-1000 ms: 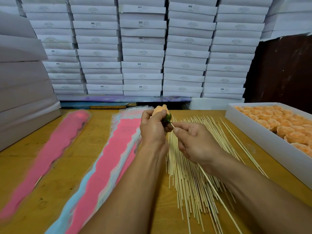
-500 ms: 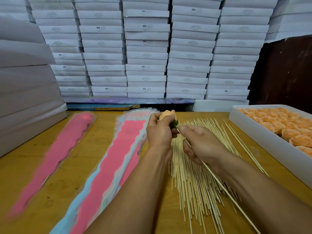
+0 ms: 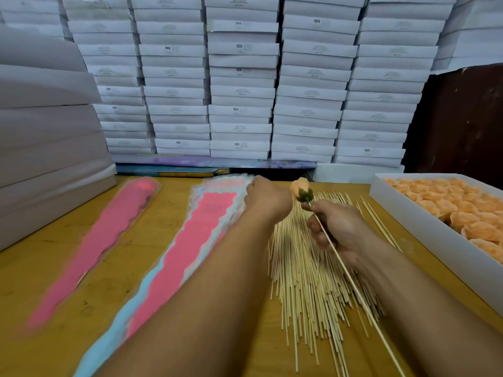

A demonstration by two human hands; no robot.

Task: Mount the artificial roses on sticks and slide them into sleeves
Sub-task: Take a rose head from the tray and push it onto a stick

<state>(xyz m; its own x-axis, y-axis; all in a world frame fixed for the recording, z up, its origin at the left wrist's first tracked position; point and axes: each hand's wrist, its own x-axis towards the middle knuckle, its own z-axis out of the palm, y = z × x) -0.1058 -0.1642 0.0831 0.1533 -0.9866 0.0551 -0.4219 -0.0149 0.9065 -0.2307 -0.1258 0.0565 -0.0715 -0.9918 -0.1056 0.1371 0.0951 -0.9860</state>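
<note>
Hands first: the left hand (image 3: pixel 268 200) reaches over the top of the stack of sleeves (image 3: pixel 190 246), knuckles toward the camera and fingers curled out of sight, so I cannot tell whether it grips a sleeve or nothing. Just beside it, the right hand (image 3: pixel 337 227) pinches a stick (image 3: pixel 351 281) near its top end, and a peach rose (image 3: pixel 299 187) with a green base sits on the tip of that stick, above the loose sticks (image 3: pixel 307 281) fanned out on the bench (image 3: pixel 49 268).

Going by what lies there, this rose looks mounted and the sleeve step is next. Far left, a single pink sleeve (image 3: pixel 100 243) lies apart from the stack; whether it holds a finished flower is too blurred to say. At the right, the white box (image 3: pixel 424 229) is packed with unmounted roses, so most of the job seems left.
</note>
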